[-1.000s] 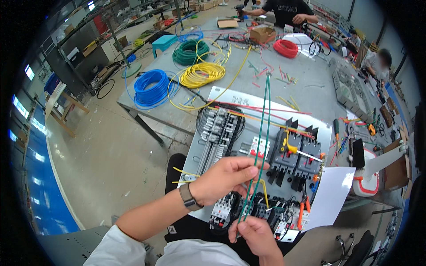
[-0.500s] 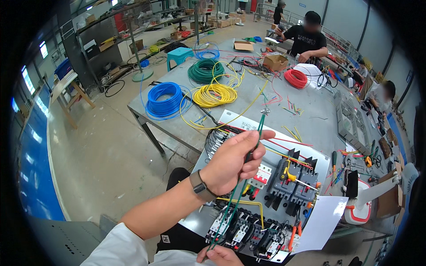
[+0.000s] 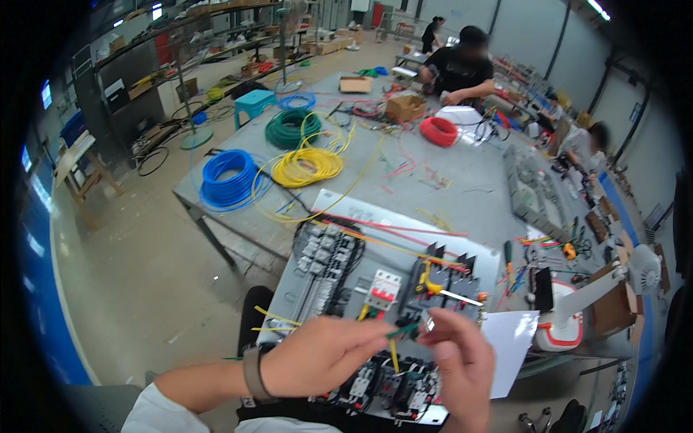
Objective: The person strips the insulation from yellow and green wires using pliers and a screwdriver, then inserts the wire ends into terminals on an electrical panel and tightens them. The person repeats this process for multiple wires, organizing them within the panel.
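Observation:
My left hand [image 3: 325, 357] is closed, pinching a green wire [image 3: 404, 330] between thumb and fingertips. Shiny metal ends [image 3: 429, 324] stick out from the wire toward my right hand [image 3: 462, 361], whose curled fingers close around them. Both hands hover over the lower part of a metal mounting plate [image 3: 336, 200]. This plate carries a white breaker with red levers [image 3: 383, 290], dark breakers, a relay row [image 3: 326, 254] and contactors [image 3: 361, 390] partly hidden by my hands. Lying across the dark breakers is a screwdriver with a yellow handle [image 3: 433, 286].
On the grey table [image 3: 404, 195] lie blue [image 3: 227, 179], green [image 3: 292, 128], yellow [image 3: 307, 167] and red [image 3: 438, 131] wire coils. A white sheet [image 3: 509, 346] and a white fan [image 3: 574, 310] are at the right. Across the table a person [image 3: 462, 72] sits working.
My left hand has lowered from above the plate with the green wire. My right hand has come up from the lower edge to the wire's metal ends. The view has shifted.

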A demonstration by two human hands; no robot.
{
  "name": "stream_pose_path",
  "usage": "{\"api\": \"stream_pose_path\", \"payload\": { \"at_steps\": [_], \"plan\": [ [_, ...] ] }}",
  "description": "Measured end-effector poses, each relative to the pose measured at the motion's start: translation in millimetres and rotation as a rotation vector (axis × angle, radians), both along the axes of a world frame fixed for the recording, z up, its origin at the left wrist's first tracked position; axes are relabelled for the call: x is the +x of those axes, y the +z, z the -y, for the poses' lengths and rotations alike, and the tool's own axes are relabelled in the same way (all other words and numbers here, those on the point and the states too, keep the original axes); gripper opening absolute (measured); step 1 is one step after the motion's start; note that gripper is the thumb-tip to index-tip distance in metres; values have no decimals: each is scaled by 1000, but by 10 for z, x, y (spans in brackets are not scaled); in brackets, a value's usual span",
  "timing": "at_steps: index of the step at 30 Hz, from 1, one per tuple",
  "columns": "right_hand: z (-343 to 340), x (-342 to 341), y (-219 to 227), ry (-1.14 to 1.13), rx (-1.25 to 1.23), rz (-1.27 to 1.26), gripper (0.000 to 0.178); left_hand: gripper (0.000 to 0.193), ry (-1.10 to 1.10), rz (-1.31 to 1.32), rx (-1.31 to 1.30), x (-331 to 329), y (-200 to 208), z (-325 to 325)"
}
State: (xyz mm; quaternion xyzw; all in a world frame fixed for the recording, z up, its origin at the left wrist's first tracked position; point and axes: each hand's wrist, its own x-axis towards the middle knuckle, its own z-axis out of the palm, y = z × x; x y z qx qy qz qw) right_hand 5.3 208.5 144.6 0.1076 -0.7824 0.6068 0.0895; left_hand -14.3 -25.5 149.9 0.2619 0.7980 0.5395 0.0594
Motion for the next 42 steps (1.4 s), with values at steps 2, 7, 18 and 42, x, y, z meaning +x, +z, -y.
{"api": "stream_pose_path", "payload": {
  "at_steps": [2, 7, 18, 42],
  "plan": [
    [-8, 0, 66, 35, 218, 44, 27, 28, -16, -98, -62, 86, -28, -51],
    [128, 167, 137, -23, 278, 23, 19, 24, -7, -134, -161, 230, -7, -73],
    [225, 309, 86, -54, -44, 238, 19, 19, 71, -443, -199, 187, -92, -154],
    [124, 240, -274, -59, -135, -11, 30, 13, 116, -332, -163, 197, -60, -151]
  ]
}}
